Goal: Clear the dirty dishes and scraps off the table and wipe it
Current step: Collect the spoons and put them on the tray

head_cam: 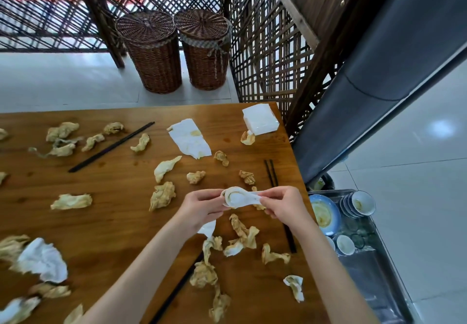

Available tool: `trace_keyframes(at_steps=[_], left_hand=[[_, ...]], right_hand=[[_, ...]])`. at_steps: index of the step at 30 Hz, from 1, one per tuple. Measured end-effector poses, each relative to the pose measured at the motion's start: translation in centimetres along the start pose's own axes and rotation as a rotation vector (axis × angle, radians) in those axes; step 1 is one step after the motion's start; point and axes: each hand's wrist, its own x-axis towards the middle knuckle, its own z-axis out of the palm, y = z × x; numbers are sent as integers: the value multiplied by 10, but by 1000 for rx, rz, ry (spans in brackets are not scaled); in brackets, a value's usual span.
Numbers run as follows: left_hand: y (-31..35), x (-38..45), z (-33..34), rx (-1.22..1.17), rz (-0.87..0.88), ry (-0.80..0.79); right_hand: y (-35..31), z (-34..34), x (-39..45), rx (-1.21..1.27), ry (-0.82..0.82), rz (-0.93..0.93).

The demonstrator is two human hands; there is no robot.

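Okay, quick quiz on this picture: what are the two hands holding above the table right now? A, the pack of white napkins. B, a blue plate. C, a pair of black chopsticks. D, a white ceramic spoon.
D: the left hand and the right hand each pinch one end of the white ceramic spoon above the wooden table; the left hand also holds a bit of white tissue.
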Motion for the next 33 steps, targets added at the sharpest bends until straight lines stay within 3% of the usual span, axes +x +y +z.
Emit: trace_keyframes(at_steps=[10,23,33], left_hand=[[1,-21,-9,3,-64,-82],[-1,-21,1,102,-92,-178],[-20,-24,61,188,-130,-284]], right_hand=[[-2,5,-27,-14,40,12],[15,9,-54,-33,327,17],[60,-46,-73,172,291,110]])
